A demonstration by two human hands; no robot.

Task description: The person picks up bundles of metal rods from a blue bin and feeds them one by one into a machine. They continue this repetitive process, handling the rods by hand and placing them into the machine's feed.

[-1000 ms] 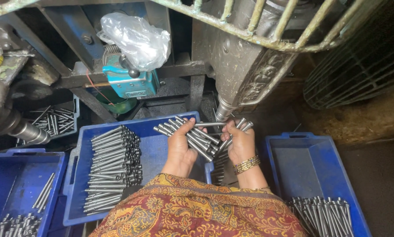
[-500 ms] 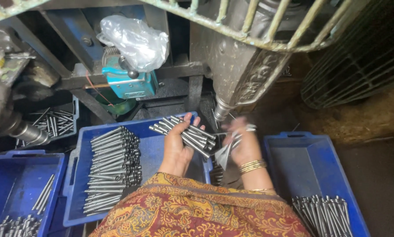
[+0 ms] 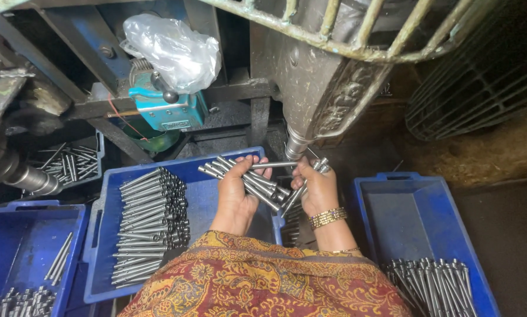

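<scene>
Both hands, the left hand and the right hand, hold metal rods above the middle crate, between a left crate and a right crate, before the machine.

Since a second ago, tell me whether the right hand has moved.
Yes. The right hand has shifted slightly left, and now holds a rod level under the fixed machine spindle.

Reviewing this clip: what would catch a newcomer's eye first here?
At centre, the left hand grips a fanned bundle of metal rods while the right hand holds one rod crosswise under the grey machine. Below left, neat rows of rods fill a blue tray; a crumpled plastic bag sits above.
</scene>
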